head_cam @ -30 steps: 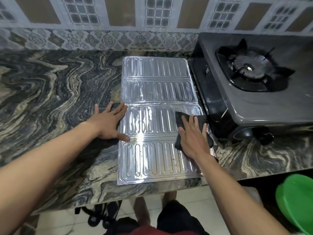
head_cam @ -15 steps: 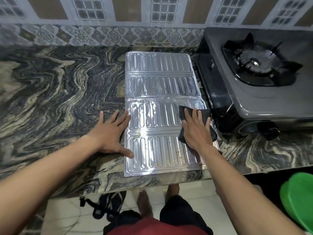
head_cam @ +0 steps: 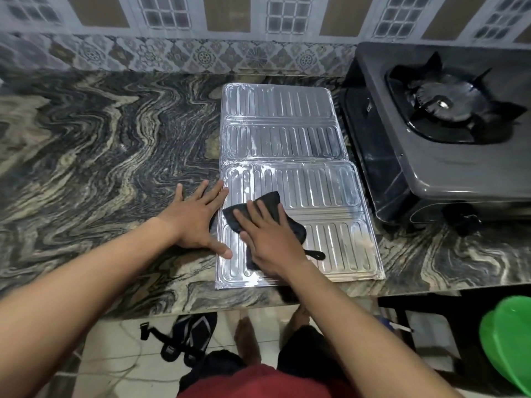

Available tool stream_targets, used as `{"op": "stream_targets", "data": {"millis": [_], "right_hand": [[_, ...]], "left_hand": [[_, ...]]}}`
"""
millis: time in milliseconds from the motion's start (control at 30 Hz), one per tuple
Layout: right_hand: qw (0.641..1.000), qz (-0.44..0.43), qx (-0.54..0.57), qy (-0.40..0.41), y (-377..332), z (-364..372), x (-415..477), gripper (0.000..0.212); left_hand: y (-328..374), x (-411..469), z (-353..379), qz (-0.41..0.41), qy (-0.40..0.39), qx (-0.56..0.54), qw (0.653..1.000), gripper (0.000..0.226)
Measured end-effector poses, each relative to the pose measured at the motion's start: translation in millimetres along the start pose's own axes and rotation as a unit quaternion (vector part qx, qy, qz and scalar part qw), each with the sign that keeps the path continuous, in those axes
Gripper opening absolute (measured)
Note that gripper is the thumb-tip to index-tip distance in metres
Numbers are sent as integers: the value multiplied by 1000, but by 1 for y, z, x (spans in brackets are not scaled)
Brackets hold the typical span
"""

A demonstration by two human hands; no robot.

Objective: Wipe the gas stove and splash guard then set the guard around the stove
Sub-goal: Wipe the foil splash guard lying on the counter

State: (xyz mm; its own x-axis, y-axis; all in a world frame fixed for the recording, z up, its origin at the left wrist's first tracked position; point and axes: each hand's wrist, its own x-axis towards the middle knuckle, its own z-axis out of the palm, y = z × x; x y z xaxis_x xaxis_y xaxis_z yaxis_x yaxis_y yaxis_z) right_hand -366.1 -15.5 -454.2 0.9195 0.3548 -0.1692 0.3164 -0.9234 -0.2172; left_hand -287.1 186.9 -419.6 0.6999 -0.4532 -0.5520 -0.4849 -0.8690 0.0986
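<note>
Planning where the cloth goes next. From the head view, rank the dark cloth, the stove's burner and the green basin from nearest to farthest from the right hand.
1. Dark cloth: directly under the right hand, on the splash guard.
2. Green basin: lower right, below the counter edge.
3. Burner: far right, on the gas stove by the wall.
</note>
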Motion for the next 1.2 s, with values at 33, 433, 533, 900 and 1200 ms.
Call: {"op": "stream_targets", "data": {"millis": [33,433,533,900,1200], "right_hand": [[1000,-8,-1,0,2,1,-2,54],[993,109,22,38,97,-11,-64,54],[984,168,30,59,113,-15,-71,54],[1000,27,11,-3,15,0,-22,54],[999,35,15,-30,3,-1,-21,54]], "left_hand": [[0,0,0,-2,-3,-1,1000,155],[10,0,-8,-36,-25,24,999,158],[11,0,-7,-43,-25,26,998,157],[14,-2,-9,-36,-18,20,999,160],[14,-29,14,-8,-8,21,1000,165]]}}
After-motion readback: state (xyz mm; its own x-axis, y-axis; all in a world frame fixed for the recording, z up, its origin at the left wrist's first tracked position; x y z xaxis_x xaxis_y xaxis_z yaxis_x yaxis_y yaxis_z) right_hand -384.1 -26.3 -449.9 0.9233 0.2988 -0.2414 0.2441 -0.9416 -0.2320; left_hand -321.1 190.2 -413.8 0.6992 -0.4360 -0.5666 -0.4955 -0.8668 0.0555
